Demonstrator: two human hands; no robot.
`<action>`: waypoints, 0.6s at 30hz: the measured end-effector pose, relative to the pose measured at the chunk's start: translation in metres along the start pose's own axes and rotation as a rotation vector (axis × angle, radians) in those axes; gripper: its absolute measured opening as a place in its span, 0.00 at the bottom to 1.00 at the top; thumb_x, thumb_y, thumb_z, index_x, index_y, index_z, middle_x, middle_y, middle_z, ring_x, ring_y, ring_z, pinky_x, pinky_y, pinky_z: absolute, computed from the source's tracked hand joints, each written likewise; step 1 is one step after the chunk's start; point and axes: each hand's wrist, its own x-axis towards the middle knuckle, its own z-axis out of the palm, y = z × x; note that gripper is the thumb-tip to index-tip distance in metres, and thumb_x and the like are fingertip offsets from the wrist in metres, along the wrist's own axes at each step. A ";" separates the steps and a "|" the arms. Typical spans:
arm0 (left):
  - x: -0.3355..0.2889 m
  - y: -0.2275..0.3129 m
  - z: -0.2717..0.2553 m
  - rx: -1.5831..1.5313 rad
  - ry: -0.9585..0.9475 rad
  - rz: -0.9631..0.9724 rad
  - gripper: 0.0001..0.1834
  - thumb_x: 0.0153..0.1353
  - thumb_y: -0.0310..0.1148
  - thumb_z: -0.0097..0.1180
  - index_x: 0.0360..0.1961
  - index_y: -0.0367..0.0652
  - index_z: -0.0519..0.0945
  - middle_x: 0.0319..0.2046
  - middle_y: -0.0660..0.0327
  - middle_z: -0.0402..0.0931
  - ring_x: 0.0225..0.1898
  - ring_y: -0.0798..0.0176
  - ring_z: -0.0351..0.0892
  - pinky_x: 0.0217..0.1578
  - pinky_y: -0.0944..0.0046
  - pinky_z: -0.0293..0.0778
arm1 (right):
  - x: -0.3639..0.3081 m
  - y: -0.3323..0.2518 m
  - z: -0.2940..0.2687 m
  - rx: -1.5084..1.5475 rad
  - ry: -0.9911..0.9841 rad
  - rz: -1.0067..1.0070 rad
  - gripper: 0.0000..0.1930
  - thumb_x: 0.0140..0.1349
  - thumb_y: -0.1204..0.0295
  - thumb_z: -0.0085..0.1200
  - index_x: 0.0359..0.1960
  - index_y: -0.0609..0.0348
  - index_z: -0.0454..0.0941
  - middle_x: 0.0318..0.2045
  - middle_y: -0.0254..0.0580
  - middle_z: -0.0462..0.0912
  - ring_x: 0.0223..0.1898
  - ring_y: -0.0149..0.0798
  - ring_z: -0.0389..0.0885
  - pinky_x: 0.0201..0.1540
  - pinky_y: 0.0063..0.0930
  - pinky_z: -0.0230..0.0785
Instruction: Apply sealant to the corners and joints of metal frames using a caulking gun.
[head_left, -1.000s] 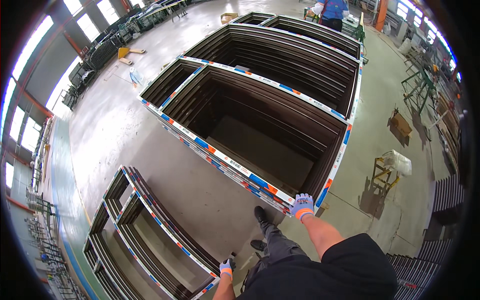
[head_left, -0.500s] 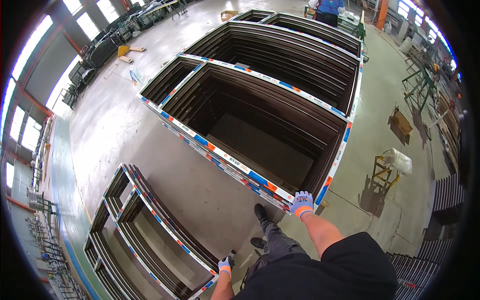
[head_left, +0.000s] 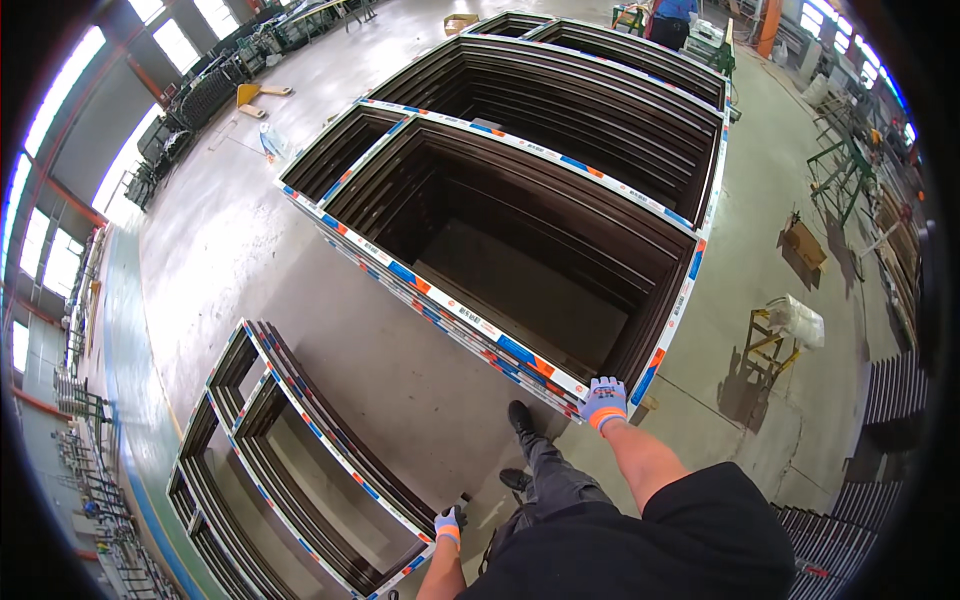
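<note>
My right hand [head_left: 604,400], in a grey glove with an orange cuff, is closed over the near corner of a dark window frame [head_left: 520,358]. That frame tops a large stack; its white edging carries blue and orange patches. Down to the left, my left hand [head_left: 449,522] wears a similar glove with dark fingertips. Its fingers curl beside the right end of a lower stack of window frames [head_left: 330,452]. What they hold, if anything, is hidden.
Behind the near stack stand more stacked frames [head_left: 590,92]. A yellow stand with a plastic-wrapped bundle [head_left: 797,322] and a cardboard piece [head_left: 802,246] are at right. A yellow pallet jack [head_left: 250,96] stands far left. A person in blue [head_left: 672,22] is beyond the stacks.
The person in blue has shifted right at the far end. Both stacks and my hands sit slightly differently in the picture, while my right hand keeps to the frame's corner.
</note>
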 end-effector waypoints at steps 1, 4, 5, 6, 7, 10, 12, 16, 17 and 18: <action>0.000 0.000 0.000 -0.007 -0.005 -0.052 0.14 0.57 0.34 0.58 0.40 0.36 0.81 0.25 0.52 0.80 0.21 0.57 0.79 0.22 0.61 0.75 | 0.000 0.000 0.001 -0.004 0.009 -0.002 0.25 0.51 0.48 0.58 0.42 0.55 0.77 0.44 0.45 0.77 0.50 0.45 0.73 0.54 0.40 0.62; -0.002 0.001 0.001 0.040 0.008 -0.041 0.13 0.57 0.34 0.58 0.40 0.37 0.82 0.24 0.53 0.80 0.20 0.58 0.78 0.22 0.62 0.74 | 0.000 0.000 0.000 0.004 0.012 -0.010 0.25 0.51 0.48 0.57 0.42 0.55 0.77 0.44 0.45 0.77 0.51 0.45 0.73 0.54 0.40 0.62; -0.003 0.002 0.002 0.038 0.000 -0.006 0.13 0.57 0.34 0.58 0.40 0.37 0.82 0.24 0.53 0.80 0.20 0.58 0.78 0.22 0.62 0.74 | -0.001 -0.001 -0.001 0.007 0.015 -0.014 0.25 0.51 0.48 0.57 0.42 0.55 0.77 0.44 0.45 0.77 0.51 0.45 0.73 0.54 0.40 0.62; -0.005 0.002 0.002 0.016 -0.006 0.000 0.13 0.57 0.34 0.58 0.40 0.37 0.82 0.24 0.53 0.80 0.20 0.58 0.77 0.22 0.62 0.73 | -0.002 -0.001 -0.002 0.001 0.016 -0.016 0.25 0.51 0.48 0.57 0.42 0.55 0.77 0.44 0.45 0.77 0.50 0.45 0.73 0.54 0.40 0.62; -0.006 0.002 0.002 -0.004 0.010 -0.050 0.13 0.57 0.34 0.58 0.40 0.38 0.82 0.24 0.54 0.80 0.19 0.59 0.77 0.21 0.62 0.73 | -0.003 -0.002 -0.002 -0.014 -0.007 -0.007 0.25 0.51 0.48 0.57 0.42 0.55 0.77 0.45 0.45 0.77 0.50 0.45 0.73 0.54 0.40 0.61; -0.009 -0.001 0.001 0.034 0.007 -0.043 0.12 0.57 0.34 0.58 0.40 0.39 0.83 0.24 0.54 0.80 0.20 0.60 0.77 0.22 0.62 0.74 | -0.004 -0.001 -0.001 -0.011 0.008 -0.014 0.25 0.50 0.49 0.57 0.42 0.55 0.77 0.44 0.45 0.77 0.50 0.46 0.73 0.54 0.40 0.61; -0.008 -0.004 0.002 0.022 0.005 0.024 0.12 0.57 0.34 0.59 0.40 0.39 0.83 0.24 0.55 0.80 0.20 0.60 0.77 0.22 0.62 0.74 | -0.002 0.002 0.003 -0.016 0.029 -0.025 0.25 0.50 0.49 0.57 0.42 0.55 0.77 0.44 0.45 0.77 0.50 0.46 0.73 0.53 0.40 0.62; -0.001 -0.014 0.010 0.016 0.035 -0.016 0.11 0.58 0.34 0.60 0.39 0.41 0.83 0.26 0.57 0.80 0.22 0.61 0.78 0.22 0.62 0.75 | 0.004 0.014 0.020 -0.015 0.085 -0.039 0.24 0.48 0.48 0.58 0.39 0.54 0.77 0.41 0.44 0.78 0.48 0.45 0.74 0.52 0.39 0.63; -0.001 -0.019 0.014 0.020 0.029 -0.014 0.12 0.58 0.36 0.59 0.39 0.41 0.83 0.27 0.58 0.81 0.25 0.62 0.79 0.26 0.61 0.76 | 0.005 0.019 0.023 -0.058 0.064 -0.057 0.24 0.47 0.47 0.59 0.37 0.54 0.78 0.39 0.42 0.79 0.46 0.45 0.75 0.51 0.39 0.65; -0.002 -0.024 0.017 0.098 -0.018 0.138 0.14 0.59 0.39 0.59 0.40 0.40 0.83 0.29 0.56 0.82 0.25 0.61 0.79 0.26 0.62 0.74 | 0.001 0.022 0.027 -0.005 0.103 -0.061 0.25 0.46 0.48 0.59 0.38 0.54 0.79 0.39 0.42 0.79 0.47 0.45 0.75 0.52 0.39 0.65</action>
